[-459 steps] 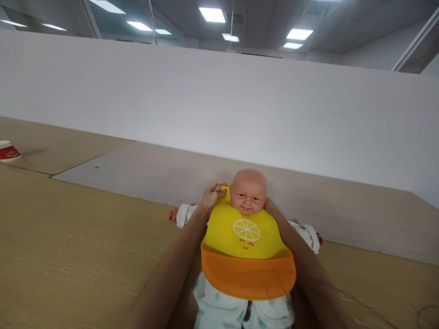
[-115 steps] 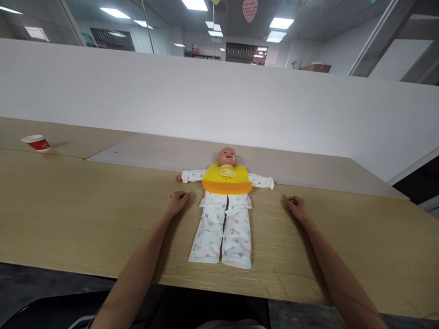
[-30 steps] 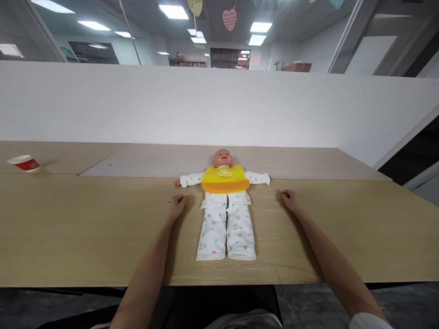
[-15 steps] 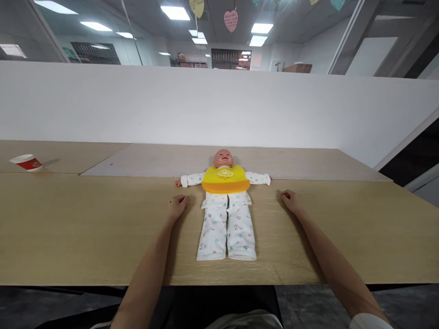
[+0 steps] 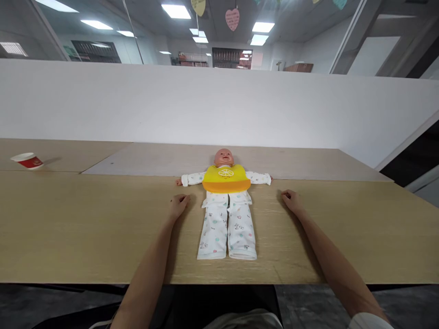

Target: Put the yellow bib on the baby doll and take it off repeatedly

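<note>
A baby doll [image 5: 224, 158] lies on its back in the middle of the table, arms stretched out sideways. It wears a yellow bib [image 5: 226, 178] with an orange lower pocket and a white citrus print. White patterned pants [image 5: 227, 230] lie flat with the legs pointing toward me. My left hand [image 5: 179, 205] rests on the wood left of the pants, fingers curled in, nothing seen in it. On the other side my right hand [image 5: 291, 200] rests likewise, loosely closed, below the doll's sleeve [image 5: 259, 178]. Neither hand touches the doll.
A red and white paper cup [image 5: 28, 161] stands at the far left of the wooden table [image 5: 85, 228]. Behind the table rises a white wall [image 5: 219, 107] with glass above it. The table's front edge runs close to my body.
Both hands and the doll stay in place. The view has shifted only very slightly.
</note>
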Motion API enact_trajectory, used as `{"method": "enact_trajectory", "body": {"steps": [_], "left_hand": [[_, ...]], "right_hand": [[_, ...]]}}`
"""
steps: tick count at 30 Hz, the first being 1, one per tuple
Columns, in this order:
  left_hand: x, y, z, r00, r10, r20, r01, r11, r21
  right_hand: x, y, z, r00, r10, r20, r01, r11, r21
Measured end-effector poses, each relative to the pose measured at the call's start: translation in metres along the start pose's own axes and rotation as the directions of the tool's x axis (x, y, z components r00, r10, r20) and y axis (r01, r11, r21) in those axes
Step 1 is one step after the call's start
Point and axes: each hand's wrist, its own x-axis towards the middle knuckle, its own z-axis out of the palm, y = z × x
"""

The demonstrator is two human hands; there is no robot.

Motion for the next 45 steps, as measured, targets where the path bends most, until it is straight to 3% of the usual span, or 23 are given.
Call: {"method": "enact_trajectory", "body": {"steps": [28, 45], "left_hand": [[-0.001, 0.001, -0.001, 1.000, 0.001, -0.002, -0.001, 1.000, 0.004], [-0.001, 0.004, -0.001, 1.000, 0.006, 0.002, -0.006, 1.000, -0.013]], "right_hand": [[0.004, 0.010, 0.006, 1.000, -0.020, -0.017, 0.020, 1.000, 0.011], [0.002, 0.004, 0.003, 1.000, 0.000, -0.004, 0.001, 1.000, 0.029]]}}
